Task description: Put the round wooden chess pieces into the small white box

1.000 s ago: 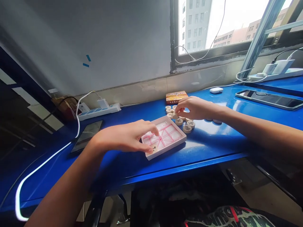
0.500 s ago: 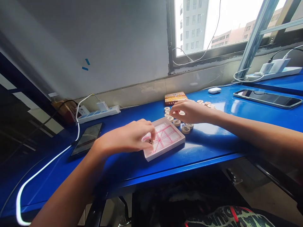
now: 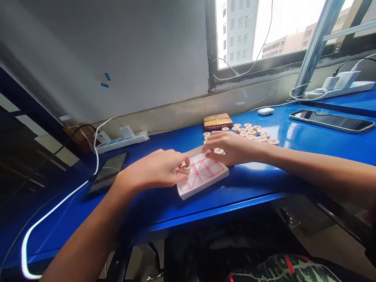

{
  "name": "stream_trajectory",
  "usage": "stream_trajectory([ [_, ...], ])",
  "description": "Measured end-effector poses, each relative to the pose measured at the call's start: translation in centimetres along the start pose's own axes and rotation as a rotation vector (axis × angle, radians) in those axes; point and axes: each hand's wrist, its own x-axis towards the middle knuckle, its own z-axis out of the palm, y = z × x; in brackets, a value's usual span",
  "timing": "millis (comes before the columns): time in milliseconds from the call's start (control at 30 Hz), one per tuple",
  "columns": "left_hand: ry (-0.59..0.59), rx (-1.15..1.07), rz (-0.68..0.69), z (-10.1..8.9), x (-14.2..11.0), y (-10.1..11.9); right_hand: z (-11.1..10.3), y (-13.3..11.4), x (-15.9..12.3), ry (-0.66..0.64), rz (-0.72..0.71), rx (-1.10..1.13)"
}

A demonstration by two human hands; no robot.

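Observation:
My left hand [image 3: 157, 168] reaches over the left side of a shallow white box tray [image 3: 202, 185] marked with red grid lines. Its thumb and fingers are closed on a round wooden Chinese chess piece [image 3: 185, 169], just above the tray floor. Over the tray's far right corner is my right hand [image 3: 227, 147], thumb and fingertips drawn close together. Whatever lies between those fingertips is hidden. Another chess piece [image 3: 219, 150] shows in the gap under the right hand, and a few more are partly covered by it.
Several chess pieces [image 3: 251, 132] lie in a cluster beyond my right wrist. A printed orange-brown box [image 3: 217, 122] stands behind them by the wall. Phones [image 3: 331, 120] lie at both sides, with a white earphone case [image 3: 266, 111] and power strips [image 3: 123, 141].
My right hand has moved left and nearer, from the loose pieces to the tray's far corner, uncovering the cluster behind. My left hand still holds its piece, now showing more.

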Motion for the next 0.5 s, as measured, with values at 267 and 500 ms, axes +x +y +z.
stream_trajectory([
  [267, 0.249, -0.042, 0.046, 0.7, 0.9, 0.4, -0.2, -0.7, 0.0, 0.072, -0.007, 0.063],
  [500, 0.528, -0.203, 0.170, 2.0, 1.7, 0.9, 0.1, -2.2, 0.2, 0.124, 0.018, 0.177],
])
